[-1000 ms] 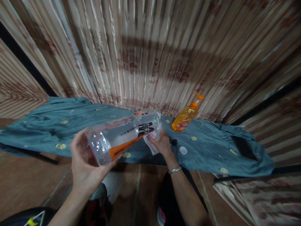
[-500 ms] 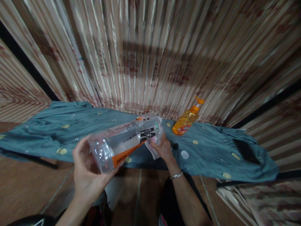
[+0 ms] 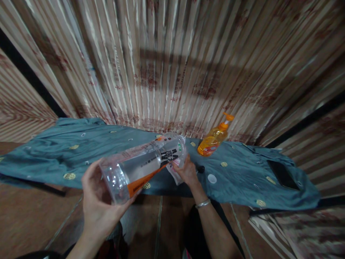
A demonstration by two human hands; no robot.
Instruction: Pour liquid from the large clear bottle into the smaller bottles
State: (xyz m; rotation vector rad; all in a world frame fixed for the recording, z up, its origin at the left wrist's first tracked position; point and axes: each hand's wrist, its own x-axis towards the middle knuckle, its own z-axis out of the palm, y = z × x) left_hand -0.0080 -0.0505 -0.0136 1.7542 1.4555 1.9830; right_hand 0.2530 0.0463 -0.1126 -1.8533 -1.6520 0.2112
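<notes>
A large clear plastic bottle [image 3: 142, 165] with an orange and black label is held tilted above the cloth, its base toward me on the left and its neck end up to the right. My left hand [image 3: 101, 201] is wrapped around the base. At the neck end is my right hand [image 3: 188, 171], closed, its thumb on a small white packet with pink print [image 3: 175, 175] against the bottle's underside. Most of its fingers are hidden behind the bottle, so whether they also grip it is unclear. The bottle looks see-through, with no liquid visible inside.
A teal patterned cloth [image 3: 237, 183] covers the long narrow table. An orange pump bottle [image 3: 212, 140] stands at its back edge. Right of my hand lie a small black object [image 3: 201, 169] and a white disc [image 3: 212, 178]. A phone [image 3: 283, 174] lies farther right. Striped curtain [image 3: 167, 90] hangs behind.
The bottle's base end has dropped slightly and shifted a little left along with my left hand. My right hand keeps nearly the same place.
</notes>
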